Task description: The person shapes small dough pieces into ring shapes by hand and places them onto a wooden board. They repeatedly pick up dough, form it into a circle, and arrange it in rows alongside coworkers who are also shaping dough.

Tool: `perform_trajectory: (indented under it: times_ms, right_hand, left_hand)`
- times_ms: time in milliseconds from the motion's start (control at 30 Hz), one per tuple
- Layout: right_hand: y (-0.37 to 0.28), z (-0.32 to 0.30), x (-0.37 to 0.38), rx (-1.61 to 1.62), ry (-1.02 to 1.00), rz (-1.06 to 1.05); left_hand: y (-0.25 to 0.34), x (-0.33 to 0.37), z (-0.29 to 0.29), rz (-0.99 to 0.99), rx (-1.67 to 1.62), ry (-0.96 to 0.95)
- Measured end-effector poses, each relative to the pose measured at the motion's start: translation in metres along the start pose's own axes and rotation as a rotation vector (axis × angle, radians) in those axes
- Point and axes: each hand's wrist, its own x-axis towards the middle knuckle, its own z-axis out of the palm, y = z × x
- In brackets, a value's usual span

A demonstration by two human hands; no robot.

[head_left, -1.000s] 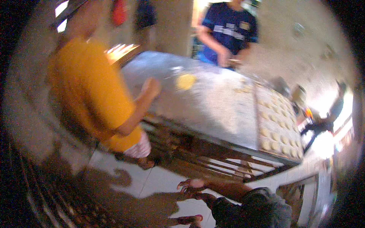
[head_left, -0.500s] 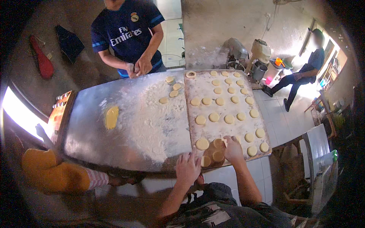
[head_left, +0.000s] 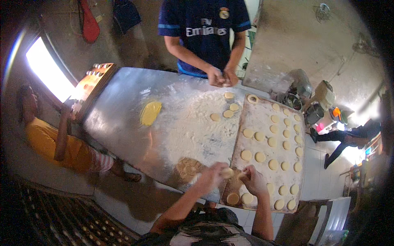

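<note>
My left hand point(head_left: 210, 179), slightly blurred, is closed on a pale dough round point(head_left: 227, 173) at the left edge of a floured board point(head_left: 262, 172). Close beside it, my right hand point(head_left: 255, 181) is over the board with fingers pinched together around something small and pale that I cannot make out. Rows of flat dough rounds point(head_left: 259, 157) cover the board. Two of them, including a shaded dough round point(head_left: 232, 199), lie at the near edge below my hands. A ring-shaped piece point(head_left: 253, 99) sits at the far left corner.
A metal-topped table point(head_left: 119, 110) carries scattered flour point(head_left: 193, 123), a yellow fatty slab point(head_left: 151, 113) and several dough rounds point(head_left: 228, 113). Across it a person point(head_left: 205, 41) works something between both hands. Another person point(head_left: 61, 143) is at the left by a tray point(head_left: 92, 82). Mixers point(head_left: 301, 84) stand beyond.
The view has swung left. My left hand has lifted from the board's near edge and now holds a dough round. My right hand has come closer to it.
</note>
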Motion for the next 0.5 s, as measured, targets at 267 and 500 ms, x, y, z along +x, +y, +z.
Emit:
perform_trajectory:
  times_ms: [267, 500]
  right_hand:
    - [-0.116, 0.156, 0.147, -0.264, -0.067, -0.488]
    - [-0.16, 0.111, 0.13, 0.069, -0.226, -0.099]
  left_hand:
    - [-0.144, 0.015, -0.138, 0.043, 0.663, 0.32]
    - [-0.081, 0.004, -0.139, -0.393, -0.043, 0.268]
